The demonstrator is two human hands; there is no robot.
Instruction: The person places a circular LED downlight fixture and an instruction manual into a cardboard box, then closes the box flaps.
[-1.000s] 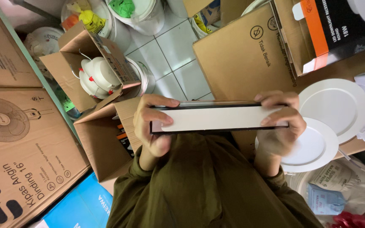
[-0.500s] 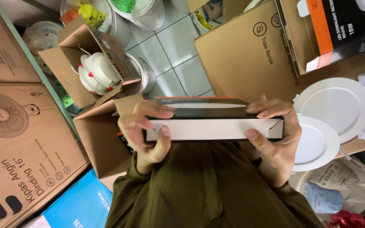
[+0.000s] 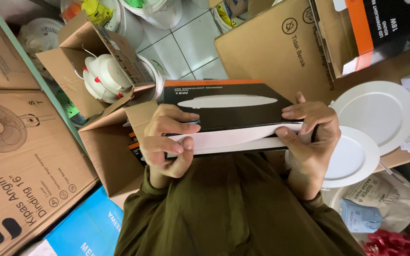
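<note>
I hold a flat black product box (image 3: pixel 224 106) with an orange edge and a picture of a round light panel on its top. My left hand (image 3: pixel 169 140) grips its left end, thumb under and fingers over the white end flap (image 3: pixel 233 137). My right hand (image 3: pixel 309 137) grips the right end, fingertips pressing the same white flap, which bows slightly outward. My olive-green sleeves fill the bottom of the view.
An open cardboard box (image 3: pixel 105 147) sits just beneath the held box. Another open carton (image 3: pixel 67 57) with white round lamps (image 3: pixel 103 76) lies upper left. Two white round light panels (image 3: pixel 380 114) rest on the right. Large cartons, buckets and tiled floor (image 3: pixel 186 42) surround.
The box has tipped so its black printed top now faces me, where only the white edge showed before. Both hands shifted grip along the end flap, which now bulges.
</note>
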